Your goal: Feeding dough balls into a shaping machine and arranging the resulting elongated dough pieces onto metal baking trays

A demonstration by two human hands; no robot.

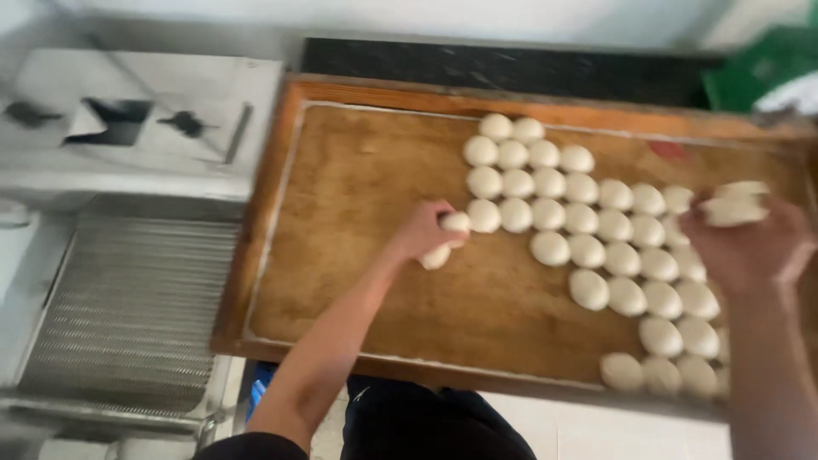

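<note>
— So, from the head camera, what has each hand got?

— The left hand (423, 230) sits low over the wooden tray (366, 179), its grip closed around a dough ball (456, 222), with a second dough ball (435, 256) tucked just under the palm. Both touch or nearly touch the board, right at the left end of the rows of dough balls (588, 226).

— And the other?

— The right hand (750, 243) is raised near the tray's right edge, fingers curled around a few pale dough pieces (734, 204). That grip is closed too, though the blur hides how many it holds.

— Why the staggered shape of the rows?

— My guess: the balls are packed shoulder to shoulder from the tray's right side, so each new one lands against a neighbour. That would explain why the left hand works exactly at the free end of a row, next to bare board.

— Any direction to the ball in the left hand?

— Hardly. It is nearly round, so I see no real long axis; the one under the palm looks slightly egg-shaped, lying slantwise across the tray. The tray itself runs long from left to right.

— Anything beside it?

— Left of the tray, a metal machine (136, 119) with a ridged mesh belt (128, 307). The tray rests over a dark counter (511, 72) behind.
</note>
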